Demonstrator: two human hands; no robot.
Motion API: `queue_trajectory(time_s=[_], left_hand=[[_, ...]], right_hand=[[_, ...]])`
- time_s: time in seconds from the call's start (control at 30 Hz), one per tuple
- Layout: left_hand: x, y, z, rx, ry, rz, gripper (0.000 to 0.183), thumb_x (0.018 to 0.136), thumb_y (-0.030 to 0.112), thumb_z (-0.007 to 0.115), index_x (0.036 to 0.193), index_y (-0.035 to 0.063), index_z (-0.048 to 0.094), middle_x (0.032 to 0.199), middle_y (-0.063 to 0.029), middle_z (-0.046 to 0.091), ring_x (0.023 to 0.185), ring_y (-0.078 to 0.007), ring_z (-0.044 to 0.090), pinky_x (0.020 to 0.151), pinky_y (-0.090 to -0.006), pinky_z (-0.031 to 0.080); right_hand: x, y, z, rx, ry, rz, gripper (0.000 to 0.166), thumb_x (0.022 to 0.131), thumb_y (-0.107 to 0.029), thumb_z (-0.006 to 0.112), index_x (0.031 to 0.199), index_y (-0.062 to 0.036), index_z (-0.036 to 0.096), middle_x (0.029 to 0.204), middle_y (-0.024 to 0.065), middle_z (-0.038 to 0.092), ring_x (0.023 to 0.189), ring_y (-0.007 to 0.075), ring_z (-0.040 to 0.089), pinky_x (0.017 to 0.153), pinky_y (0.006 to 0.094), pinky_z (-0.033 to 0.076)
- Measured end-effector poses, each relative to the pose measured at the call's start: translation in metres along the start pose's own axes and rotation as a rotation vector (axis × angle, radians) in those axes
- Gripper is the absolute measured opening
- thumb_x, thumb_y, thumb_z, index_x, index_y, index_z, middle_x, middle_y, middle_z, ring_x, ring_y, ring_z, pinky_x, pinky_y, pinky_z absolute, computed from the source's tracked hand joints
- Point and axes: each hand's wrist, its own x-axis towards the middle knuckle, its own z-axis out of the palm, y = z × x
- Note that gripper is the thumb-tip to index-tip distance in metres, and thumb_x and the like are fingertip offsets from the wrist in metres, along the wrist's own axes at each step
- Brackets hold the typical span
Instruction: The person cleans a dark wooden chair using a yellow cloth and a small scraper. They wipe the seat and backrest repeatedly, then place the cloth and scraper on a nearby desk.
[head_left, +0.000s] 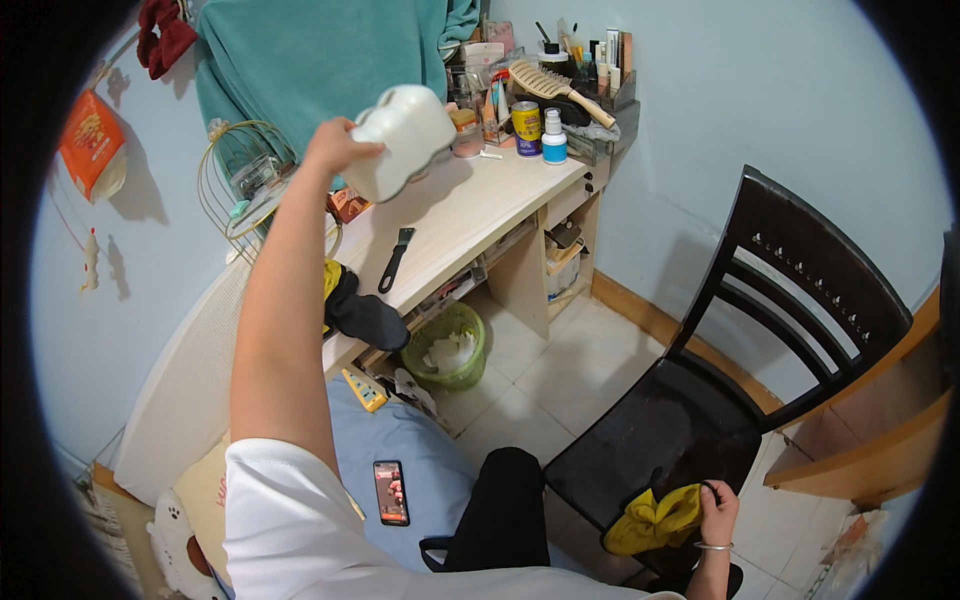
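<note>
Raised over the desk (480, 202), my left hand (339, 150) is shut on a white container-like object (409, 135) with a wavy edge, held tilted. My right hand (720, 510) pinches the black edge of a yellow fabric piece (656, 517), which hangs over the seat of a dark wooden chair (645, 427). A flat scraper with a black handle (394, 266) lies on the desk below my left hand. A black and yellow fabric item (367, 319) hangs partly over the desk's front edge, its far side hidden by my left arm.
A green wastebasket (465, 367) with white paper stands under the desk edge. A phone (391, 491) lies on blue bedding (435, 442). A can (526, 129), a pump bottle (554, 139) and a hairbrush (559, 88) crowd the desk's far end. A gold wire rack (206, 180) stands left.
</note>
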Motion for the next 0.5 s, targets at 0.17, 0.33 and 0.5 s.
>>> queue_trajectory(time_s=[0.17, 0.33, 0.5], left_hand=[[-0.015, 0.02, 0.056, 0.204, -0.071, 0.039, 0.07, 0.054, 0.039, 0.081, 0.108, -0.0004, 0.061, 0.113, -0.0191, 0.058, 0.103, -0.0303, 0.057, 0.089, -0.0362, 0.046], [-0.018, 0.031, 0.088, 0.298, -0.149, 0.023, 0.073, 0.056, 0.039, 0.081, 0.115, 0.0015, 0.057, 0.116, -0.0165, 0.056, 0.111, -0.0285, 0.052, 0.095, -0.034, 0.042], [-0.008, 0.025, 0.1, 0.356, -0.182, -0.027, 0.071, 0.059, 0.037, 0.08, 0.117, 0.0027, 0.056, 0.122, -0.0145, 0.054, 0.115, -0.0288, 0.049, 0.097, -0.0365, 0.04]], right_hand=[[-0.001, -0.004, -0.003, -0.044, 0.011, -0.003, 0.01, 0.085, -0.007, 0.06, 0.085, 0.0031, 0.06, 0.076, 0.0007, 0.059, 0.073, 0.0085, 0.051, 0.068, 0.0234, 0.044], [0.001, 0.0, -0.006, -0.067, 0.055, 0.004, 0.01, 0.085, -0.007, 0.06, 0.085, 0.0036, 0.061, 0.075, 0.0018, 0.06, 0.073, 0.009, 0.052, 0.068, 0.0237, 0.044], [0.022, 0.054, 0.0, -0.066, 0.067, 0.036, 0.013, 0.084, -0.01, 0.059, 0.085, 0.0036, 0.061, 0.073, 0.0044, 0.061, 0.071, 0.0099, 0.053, 0.066, 0.0252, 0.045]])
